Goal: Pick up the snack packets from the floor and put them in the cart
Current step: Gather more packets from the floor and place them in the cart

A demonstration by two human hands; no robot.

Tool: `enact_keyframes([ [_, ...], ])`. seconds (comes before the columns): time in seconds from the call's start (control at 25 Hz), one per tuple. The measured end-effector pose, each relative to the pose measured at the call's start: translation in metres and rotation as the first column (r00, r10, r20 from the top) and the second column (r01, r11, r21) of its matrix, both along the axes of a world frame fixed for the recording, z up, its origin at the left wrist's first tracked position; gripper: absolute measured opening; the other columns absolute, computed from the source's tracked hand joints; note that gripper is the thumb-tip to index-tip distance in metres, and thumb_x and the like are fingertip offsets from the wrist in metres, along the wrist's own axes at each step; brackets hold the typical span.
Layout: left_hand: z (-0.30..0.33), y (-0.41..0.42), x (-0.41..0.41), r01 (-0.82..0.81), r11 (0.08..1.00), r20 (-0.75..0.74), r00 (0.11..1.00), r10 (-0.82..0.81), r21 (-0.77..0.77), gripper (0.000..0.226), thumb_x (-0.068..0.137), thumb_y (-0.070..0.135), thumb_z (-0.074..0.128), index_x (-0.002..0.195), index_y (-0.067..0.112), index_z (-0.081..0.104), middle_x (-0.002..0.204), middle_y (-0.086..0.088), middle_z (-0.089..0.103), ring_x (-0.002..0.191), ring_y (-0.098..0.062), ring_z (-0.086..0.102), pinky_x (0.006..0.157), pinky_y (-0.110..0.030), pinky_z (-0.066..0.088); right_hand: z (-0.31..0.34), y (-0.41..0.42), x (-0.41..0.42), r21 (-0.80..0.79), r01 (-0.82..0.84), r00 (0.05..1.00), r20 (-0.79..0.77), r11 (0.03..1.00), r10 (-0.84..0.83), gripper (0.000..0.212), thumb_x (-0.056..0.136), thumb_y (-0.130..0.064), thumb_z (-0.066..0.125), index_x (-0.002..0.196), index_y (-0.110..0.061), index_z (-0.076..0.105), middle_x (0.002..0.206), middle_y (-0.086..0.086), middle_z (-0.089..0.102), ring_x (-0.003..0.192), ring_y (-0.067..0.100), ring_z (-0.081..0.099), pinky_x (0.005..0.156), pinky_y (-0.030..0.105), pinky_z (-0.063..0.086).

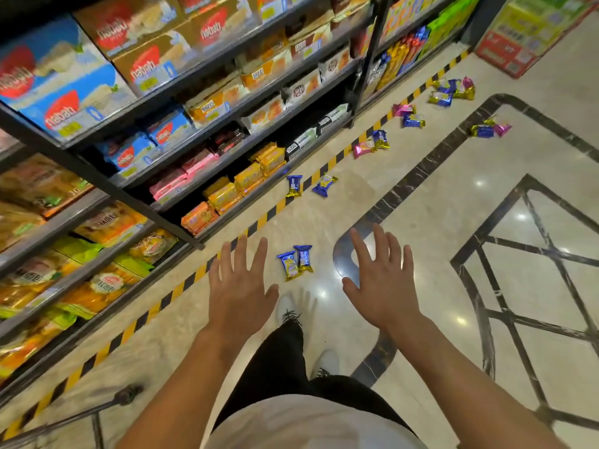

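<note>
We hold our left hand (241, 288) and right hand (382, 283) wide and empty above two blue packets (295, 262) on the floor (437, 222) (more lie scattered beyond); cart (97, 413) corner at lower left.

we see both forearms bare, no sleeves reaching them, and the bare left hand (241, 288) and bare right hand (382, 280) without rings or a watch. we wear a pale off-white cloth top (311, 422), black trousers with frayed hems (278, 358) and white shoes (325, 362).
</note>
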State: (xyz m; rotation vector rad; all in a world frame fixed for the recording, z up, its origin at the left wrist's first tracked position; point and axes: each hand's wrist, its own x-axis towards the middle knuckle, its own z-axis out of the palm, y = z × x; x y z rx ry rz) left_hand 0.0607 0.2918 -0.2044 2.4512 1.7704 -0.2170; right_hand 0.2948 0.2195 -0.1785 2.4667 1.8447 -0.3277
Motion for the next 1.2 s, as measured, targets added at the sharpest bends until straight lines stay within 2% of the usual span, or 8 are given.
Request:
enact_keyframes([
  [0.08, -0.007, 0.019, 0.004, 0.001, 1.0, -0.009, 1.0, -0.001, -0.017, 0.092, 0.083, 0.061, 0.063, 0.158, 0.028, 0.022, 0.162, -0.011, 0.024, 0.148, -0.039, 0.023, 0.114, -0.055, 0.029, 0.0, 0.017, -0.002, 0.003, 0.013, 1.0, -0.012, 1.0, -0.013, 0.084, 0.086, -0.056, 0.052, 0.157, -0.028, 0.017, 0.163, 0.016, 0.016, 0.146, 0.041, 0.022, 0.116, 0.061, 0.021],
  [0.32, -0.051, 0.081, 0.023, -0.016, 0.995, 0.06, 0.998, 0.022, -0.102, 0.088, 0.091, 0.059, 0.053, 0.159, 0.032, 0.004, 0.166, -0.008, 0.01, 0.152, -0.036, 0.008, 0.119, -0.051, 0.016, -0.023, 0.087, -0.002, -0.052, 0.051, 0.996, -0.064, 0.997, -0.055, 0.082, 0.092, -0.056, 0.05, 0.157, -0.032, 0.004, 0.164, 0.012, 0.005, 0.15, 0.036, 0.01, 0.12, 0.055, 0.013],
  [0.52, -0.107, 0.12, 0.033, -0.058, 0.981, 0.031, 0.997, 0.065, -0.185, 0.087, 0.092, 0.061, 0.048, 0.159, 0.03, 0.002, 0.166, -0.009, 0.01, 0.152, -0.035, 0.01, 0.117, -0.049, 0.023, -0.081, 0.131, 0.009, -0.119, -0.012, 0.998, -0.057, 0.993, 0.005, 0.082, 0.089, -0.054, 0.051, 0.157, -0.029, 0.012, 0.161, 0.016, 0.017, 0.144, 0.038, 0.024, 0.116, 0.056, 0.024],
  [0.64, -0.177, 0.141, 0.04, -0.086, 0.973, 0.064, 0.993, 0.102, -0.213, 0.087, 0.092, 0.058, 0.052, 0.159, 0.028, 0.006, 0.165, -0.01, 0.014, 0.15, -0.036, 0.015, 0.113, -0.049, 0.029, -0.152, 0.163, 0.016, -0.132, -0.05, 0.994, -0.103, 0.99, 0.037, 0.08, 0.085, -0.054, 0.048, 0.154, -0.027, 0.019, 0.157, 0.018, 0.026, 0.139, 0.04, 0.033, 0.112, 0.055, 0.032],
  [0.72, -0.229, 0.152, 0.044, -0.098, 0.958, 0.085, 0.988, 0.125, -0.269, 0.085, 0.093, 0.056, 0.05, 0.159, 0.029, 0.003, 0.165, -0.009, 0.009, 0.15, -0.035, 0.011, 0.114, -0.05, 0.026, -0.203, 0.175, 0.022, -0.123, -0.063, 0.989, -0.142, 0.99, 0.045, 0.08, 0.083, -0.052, 0.051, 0.153, -0.025, 0.022, 0.154, 0.019, 0.029, 0.136, 0.041, 0.036, 0.109, 0.055, 0.036],
  [0.84, -0.335, 0.159, 0.05, -0.157, 0.908, 0.081, 0.976, 0.203, -0.388, 0.085, 0.095, 0.055, 0.047, 0.157, 0.032, -0.006, 0.165, -0.006, 0.001, 0.151, -0.033, 0.003, 0.117, -0.05, 0.019, -0.309, 0.185, 0.031, -0.157, -0.066, 0.978, -0.204, 0.985, 0.033, 0.083, 0.085, -0.049, 0.057, 0.155, -0.029, 0.016, 0.157, 0.017, 0.023, 0.139, 0.039, 0.03, 0.109, 0.053, 0.035],
  [1.0, -0.481, 0.16, 0.059, -0.248, 0.84, 0.105, 0.936, 0.336, -0.483, 0.088, 0.093, 0.053, 0.053, 0.157, 0.034, -0.004, 0.164, -0.005, 0.005, 0.15, -0.032, 0.008, 0.115, -0.05, 0.022, -0.467, 0.194, 0.036, -0.281, -0.121, 0.958, -0.285, 0.952, 0.037, 0.086, 0.09, -0.05, 0.055, 0.156, -0.036, 0.001, 0.162, 0.01, 0.001, 0.146, 0.033, 0.012, 0.115, 0.05, 0.028],
  [1.2, -0.628, 0.166, 0.073, -0.363, 0.721, 0.148, 0.829, 0.539, -0.59, 0.096, 0.087, 0.052, 0.065, 0.157, 0.037, 0.002, 0.159, -0.005, 0.013, 0.144, -0.03, 0.018, 0.11, -0.047, 0.031, -0.626, 0.217, 0.033, -0.312, -0.007, 0.937, -0.333, 0.95, -0.103, 0.087, 0.087, -0.046, 0.06, 0.155, -0.036, 0.007, 0.157, 0.014, 0.007, 0.137, 0.034, 0.02, 0.106, 0.049, 0.033],
])
